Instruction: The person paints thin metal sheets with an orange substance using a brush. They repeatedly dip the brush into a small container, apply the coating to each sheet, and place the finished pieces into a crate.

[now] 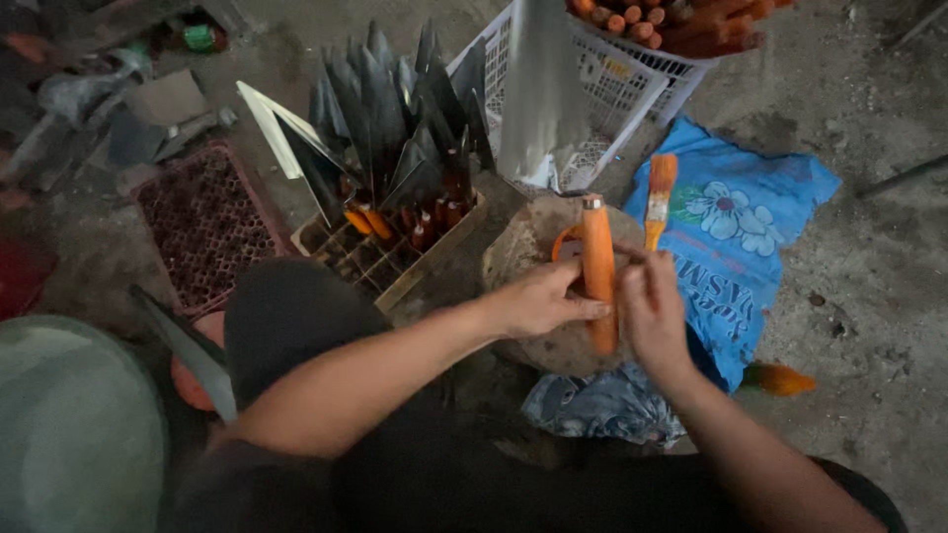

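Left hand (pixel 538 301): fingers closed on orange knife handle (pixel 598 276)
Right hand (pixel 652 311): pinching same handle
Blue flowered sack (pixel 741 227): flat, right
White crate (pixel 632 89): behind

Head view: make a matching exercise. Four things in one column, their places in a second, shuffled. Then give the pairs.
Things:
1. orange handle
2. paintbrush
3. dark blades
4. white basket

Places:
A. standing in a wooden crate
B. lying on a blue sack
C. between left hand and right hand
D. at the top, holding orange sticks

Pairs: 1-C, 2-B, 3-A, 4-D
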